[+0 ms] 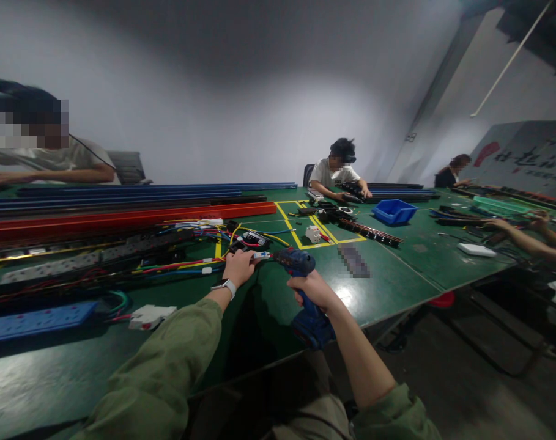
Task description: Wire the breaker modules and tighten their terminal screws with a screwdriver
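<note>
My right hand (313, 288) is wrapped round the handle of a blue cordless drill (296, 260). The drill points left, its tip close to a small white part with blue on it (260, 255). That part sits in the fingers of my left hand (239, 267), which are closed on it; its exact kind is too small to make out. Whether the tip touches the part, I cannot tell. Just behind my left hand lies a black housing (250, 239) among coloured wires (181, 265).
Long blue, black and red rails (213, 212) run across the left. A blue power strip (39, 321) and a white plug (151, 316) lie nearer. Beyond the drill are a white socket block (313, 234), a blurred-out slab (353, 261) and a blue bin (394, 211). Several people sit around the green table (397, 269).
</note>
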